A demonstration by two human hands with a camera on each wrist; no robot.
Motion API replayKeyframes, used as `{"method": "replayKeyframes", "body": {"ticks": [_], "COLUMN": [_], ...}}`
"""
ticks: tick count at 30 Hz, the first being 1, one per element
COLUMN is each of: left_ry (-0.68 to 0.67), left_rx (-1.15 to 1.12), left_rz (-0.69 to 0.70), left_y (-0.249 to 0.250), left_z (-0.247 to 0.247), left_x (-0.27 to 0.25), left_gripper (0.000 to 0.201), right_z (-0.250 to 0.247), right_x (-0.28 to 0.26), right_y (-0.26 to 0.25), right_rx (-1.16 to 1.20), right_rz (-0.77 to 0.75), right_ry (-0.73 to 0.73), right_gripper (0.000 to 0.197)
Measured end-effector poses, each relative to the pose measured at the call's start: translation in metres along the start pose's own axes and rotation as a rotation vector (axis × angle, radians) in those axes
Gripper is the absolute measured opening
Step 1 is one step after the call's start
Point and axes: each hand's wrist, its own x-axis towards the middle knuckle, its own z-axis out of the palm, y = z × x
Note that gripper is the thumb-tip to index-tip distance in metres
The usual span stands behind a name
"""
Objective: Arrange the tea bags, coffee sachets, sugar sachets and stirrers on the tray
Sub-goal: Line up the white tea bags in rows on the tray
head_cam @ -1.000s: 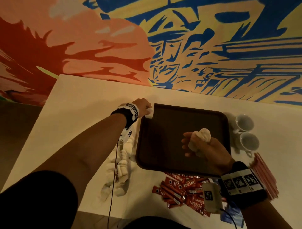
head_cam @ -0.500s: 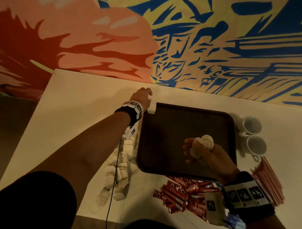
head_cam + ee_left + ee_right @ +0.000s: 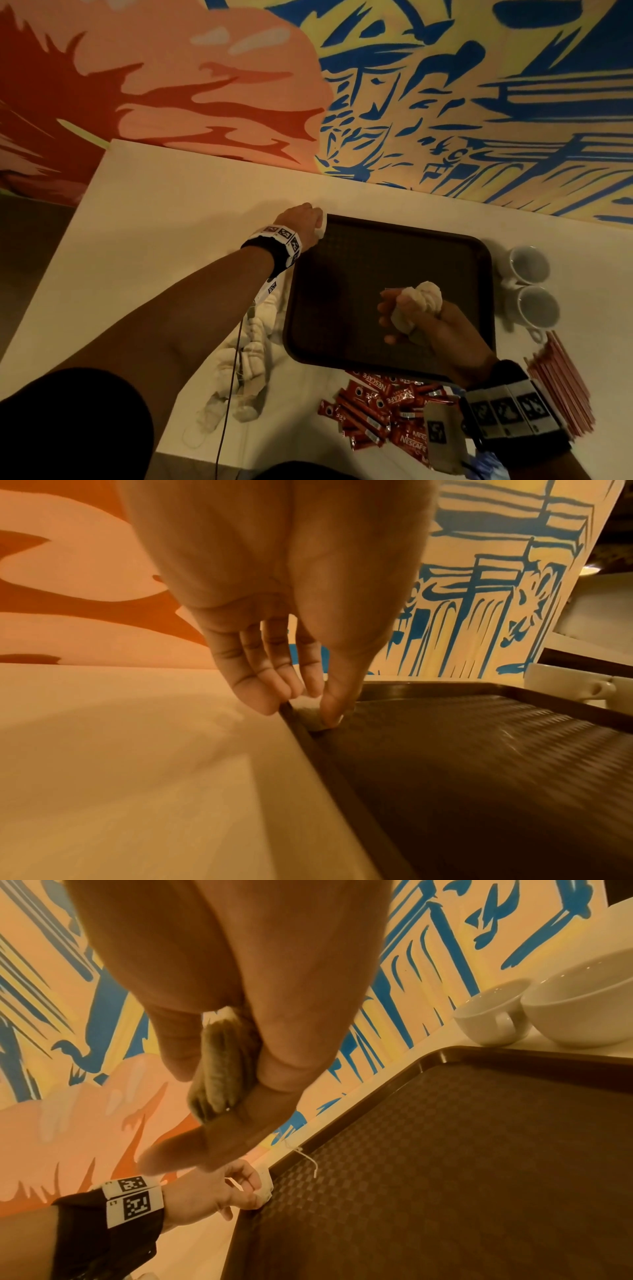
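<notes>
**Tea bag at the tray's far left corner; bunch held over tray**

Change since one second ago: my left hand (image 3: 303, 224) has moved along the tray (image 3: 479, 274) rim from the left edge to the far left corner, and the white tea bag (image 3: 320, 232) it carries now sits down inside that corner instead of above the rim. My right hand (image 3: 423, 323) remains over the tray's middle with the same bunch (image 3: 416, 305) of tea bags; the tray, cups, sachets and stirrers are as they were.

Left hand: thumb and fingers pinch the tea bag. Right hand: fingers curled tight round the bunch.

Left wrist view only: my thumb tip (image 3: 330, 712) presses the bag (image 3: 308, 715) against the tray's inner wall, and my fingertips (image 3: 263, 704) rest on the rim's outer side.

Right wrist view only: a thin white string (image 3: 310, 1161) lies on the tray floor just inside the far rim, near my left hand (image 3: 219, 1191). Whether it joins the pinched bag I cannot tell.

Head view only: the loose tea bags (image 3: 251, 356) lie left of the tray, red coffee sachets (image 3: 376, 407) at its near edge, stirrers (image 3: 561, 383) off its near right corner, two white cups (image 3: 529, 287) at its right side. Blue packets (image 3: 486, 464) show under my right wrist; I cannot identify them.
</notes>
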Motion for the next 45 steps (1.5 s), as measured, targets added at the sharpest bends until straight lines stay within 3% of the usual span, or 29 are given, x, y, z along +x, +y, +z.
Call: {"method": "replayKeyframes", "body": {"ticks": [6,13,15,20,29,34,38,45], "left_ry": [0.023,0.013,0.046,0.105,0.025,0.012,0.102,0.194], "left_rx": [-0.002,0.041,0.032,-0.128,-0.777,-0.81,-0.837,-0.844], "left_rz": [0.007,0.003,-0.005,0.057,0.191,0.255,0.266,0.219], "left_y": [0.001,0.003,0.005,0.028,0.118,0.161,0.184,0.208], "left_z": [-0.003,-0.027,-0.041,-0.08,-0.106,-0.097,-0.095,-0.098], "left_x": [0.003,-0.016,-0.03,-0.089,-0.205,-0.24,-0.257,-0.281], "left_gripper": [0.021,0.025,0.025,0.022,0.021,0.026,0.02,0.02], "right_z": [0.005,0.011,0.011,0.01,0.001,-0.006,-0.013,-0.022], "right_x": [-0.001,-0.004,-0.005,-0.016,-0.063,-0.09,-0.103,-0.12], "right_y": [-0.002,-0.008,-0.009,-0.019,-0.032,-0.034,-0.034,-0.031], "right_rx": [0.053,0.187,0.188,0.151,0.03,-0.064,-0.068,-0.218], "right_rz": [0.012,0.034,0.024,-0.01,-0.144,-0.2,-0.255,-0.405], "right_ry": [-0.024,-0.109,-0.112,-0.164,-0.193,-0.245,-0.291,-0.197], "right_gripper": [0.034,0.047,0.038,0.032,0.03,0.036,0.037,0.021]}}
